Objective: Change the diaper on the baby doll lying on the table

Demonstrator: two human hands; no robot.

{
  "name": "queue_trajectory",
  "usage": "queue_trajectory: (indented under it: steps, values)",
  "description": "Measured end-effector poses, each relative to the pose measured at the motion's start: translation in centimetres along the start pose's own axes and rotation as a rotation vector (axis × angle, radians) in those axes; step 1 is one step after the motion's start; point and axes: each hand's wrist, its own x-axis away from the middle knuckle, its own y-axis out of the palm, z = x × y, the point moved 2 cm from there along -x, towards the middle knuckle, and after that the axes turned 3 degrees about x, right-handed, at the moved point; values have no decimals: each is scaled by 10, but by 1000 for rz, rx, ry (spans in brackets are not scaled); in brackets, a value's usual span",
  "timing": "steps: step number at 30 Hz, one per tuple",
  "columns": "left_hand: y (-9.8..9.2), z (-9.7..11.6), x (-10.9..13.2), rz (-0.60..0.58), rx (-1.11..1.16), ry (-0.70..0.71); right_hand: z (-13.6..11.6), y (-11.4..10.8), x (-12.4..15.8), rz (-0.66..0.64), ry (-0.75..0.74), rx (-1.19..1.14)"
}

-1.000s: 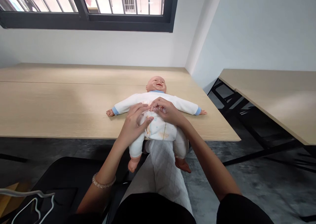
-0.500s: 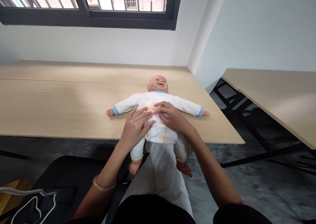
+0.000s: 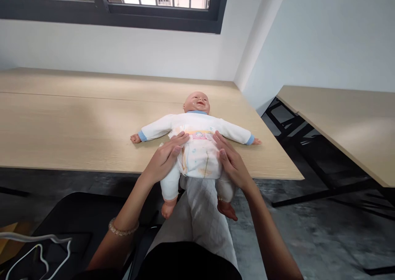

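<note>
so, your left hand [image 3: 163, 159] and right hand [image 3: 233, 163] lie spread and open against the sides of a white printed paper diaper [image 3: 200, 158] with a pink waistband, pinching nothing. the soft vinyl baby doll [image 3: 196, 102], in a white long-sleeved cotton suit [image 3: 197, 122] with blue cuffs, lies on its back on the pale wood-grain worktop [image 3: 61, 123], legs over the edge.
</note>
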Motion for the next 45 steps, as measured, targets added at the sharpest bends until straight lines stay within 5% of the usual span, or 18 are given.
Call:
queue_trajectory:
  steps: [23, 26, 32, 39, 45]
  values:
    - [6, 16, -20, -264, -298, -5, -9, 28, -16, -109, -47, 57]
    - [7, 10, -16, -158, -192, 0, -10, 27, -12, -111, -43, 30]
    - [0, -8, 2, 374, 90, -90, -10, 19, -2, -84, -20, -117]
    - [-17, -6, -13, 187, -96, -105, 3, 14, -6, -28, 23, -277]
    - [-12, 9, -20, 132, -377, 13, 4, 15, -5, -45, 18, -234]
